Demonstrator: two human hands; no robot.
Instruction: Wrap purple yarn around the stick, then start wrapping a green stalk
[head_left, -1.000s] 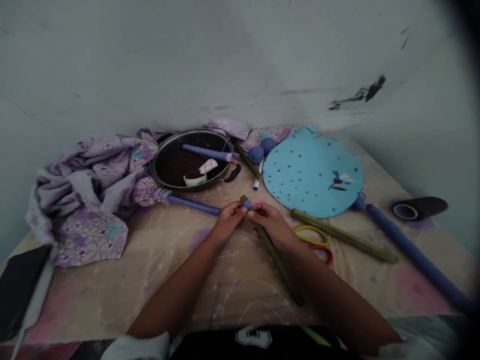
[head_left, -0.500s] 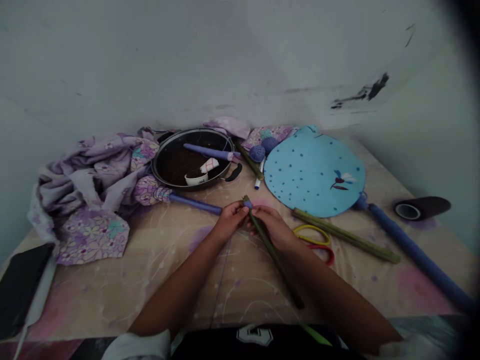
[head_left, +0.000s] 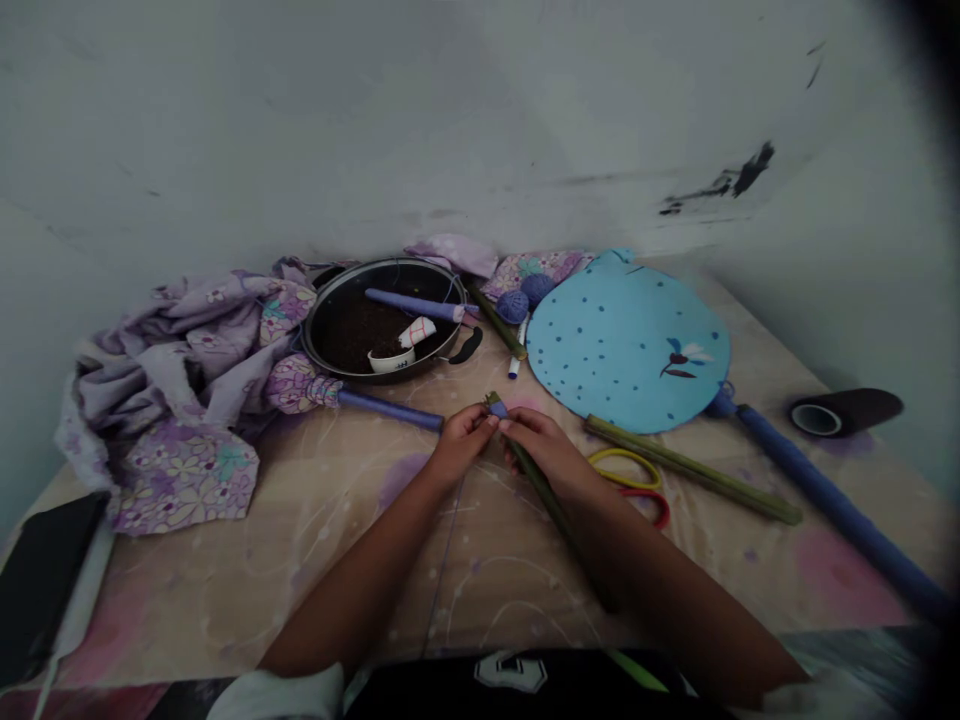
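Observation:
A long green stick [head_left: 553, 512] lies slanted across the middle of the table, its far tip wrapped in blue-purple yarn [head_left: 498, 408]. My left hand [head_left: 459, 446] pinches the yarn at that tip with closed fingers. Beside it, my right hand [head_left: 546, 447] is wrapped round the stick just below the tip. A thin purple thread [head_left: 441, 560] runs from my hands down toward me.
A dark round pan [head_left: 382, 318] holds a purple-wrapped stick and a white cup. Flowered purple cloth [head_left: 176, 390] is heaped at left. A blue fan [head_left: 627, 345], two yarn balls [head_left: 523, 298], scissors [head_left: 634, 484], another green stick [head_left: 694, 471], a tape roll [head_left: 844, 411] lie around.
Both hands stay at the stick's tip with only slight finger shifts; the stick's near end has swung a little. The view has barely moved.

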